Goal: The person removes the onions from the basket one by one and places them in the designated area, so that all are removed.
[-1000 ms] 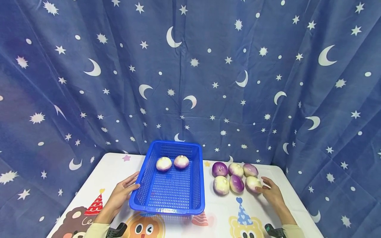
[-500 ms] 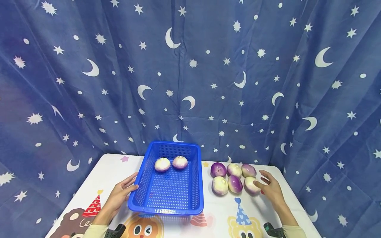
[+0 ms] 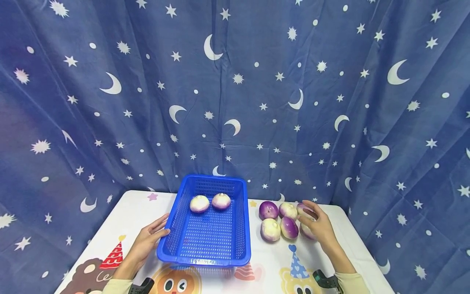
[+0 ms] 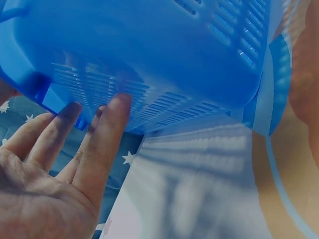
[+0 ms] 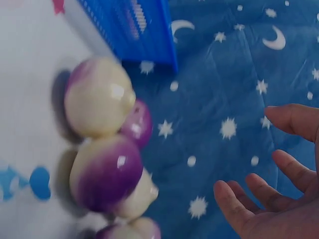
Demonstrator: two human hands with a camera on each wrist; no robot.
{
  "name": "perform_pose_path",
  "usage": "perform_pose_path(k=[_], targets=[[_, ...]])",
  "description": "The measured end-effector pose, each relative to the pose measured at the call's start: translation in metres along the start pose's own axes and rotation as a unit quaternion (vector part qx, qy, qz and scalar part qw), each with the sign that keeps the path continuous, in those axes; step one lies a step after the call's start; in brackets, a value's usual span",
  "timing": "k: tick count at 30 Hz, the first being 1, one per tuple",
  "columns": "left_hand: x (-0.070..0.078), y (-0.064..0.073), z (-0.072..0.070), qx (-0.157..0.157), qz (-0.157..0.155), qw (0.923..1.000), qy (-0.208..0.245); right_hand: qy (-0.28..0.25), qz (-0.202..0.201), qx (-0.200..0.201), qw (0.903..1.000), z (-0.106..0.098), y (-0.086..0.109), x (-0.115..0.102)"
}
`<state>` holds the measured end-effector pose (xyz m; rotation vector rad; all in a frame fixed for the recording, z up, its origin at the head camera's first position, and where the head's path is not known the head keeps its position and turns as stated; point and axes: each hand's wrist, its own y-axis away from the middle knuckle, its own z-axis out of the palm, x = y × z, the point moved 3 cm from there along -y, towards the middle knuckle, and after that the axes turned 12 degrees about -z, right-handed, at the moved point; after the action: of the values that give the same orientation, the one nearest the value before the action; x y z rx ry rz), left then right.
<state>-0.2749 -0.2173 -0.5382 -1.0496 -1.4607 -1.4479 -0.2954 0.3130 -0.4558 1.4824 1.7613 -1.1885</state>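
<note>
A blue plastic basket (image 3: 205,261) with perforated walls holds two purple-and-white vegetables that look like turnips (image 3: 199,203). My left hand (image 3: 145,241) is at the basket's left side, its straight fingers (image 4: 102,144) against or very near the outer wall in the left wrist view. On the right, several more turnips (image 3: 270,229) sit in a tight cluster of two rows. Over the right end of that cluster hovers my right hand (image 3: 318,224), fingers spread and loosely bent, nothing held. It partly hides the two rightmost turnips. The right wrist view shows a gap between the fingers and the turnips (image 5: 107,172).
A white tablecloth (image 3: 264,261) with cartoon animal prints covers the table. Behind it hangs a blue curtain (image 3: 235,102) with moons and stars, close to the basket's far end. The turnip cluster lies a short way right of the basket.
My right hand has come off the front right turnip and moved left and up over the cluster's right end. The left hand keeps its place at the basket. The head view has shifted slightly.
</note>
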Motion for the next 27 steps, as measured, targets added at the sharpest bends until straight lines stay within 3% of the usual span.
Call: perform_pose_path(k=[14,22,27], targets=[[-0.001,0.000,0.000,0.000,-0.001,1.0000,0.006,-0.112,-0.039,-0.051,0.9916,0.050,-0.010,-0.048],[-0.001,0.000,0.001,0.003,-0.003,1.0000,-0.001,-0.148,-0.083,-0.048,0.9844,0.070,-0.017,-0.066],[-0.001,0.001,0.001,0.006,-0.005,1.0000,-0.001,-0.179,-0.079,-0.059,0.9789,0.082,-0.022,-0.077]])
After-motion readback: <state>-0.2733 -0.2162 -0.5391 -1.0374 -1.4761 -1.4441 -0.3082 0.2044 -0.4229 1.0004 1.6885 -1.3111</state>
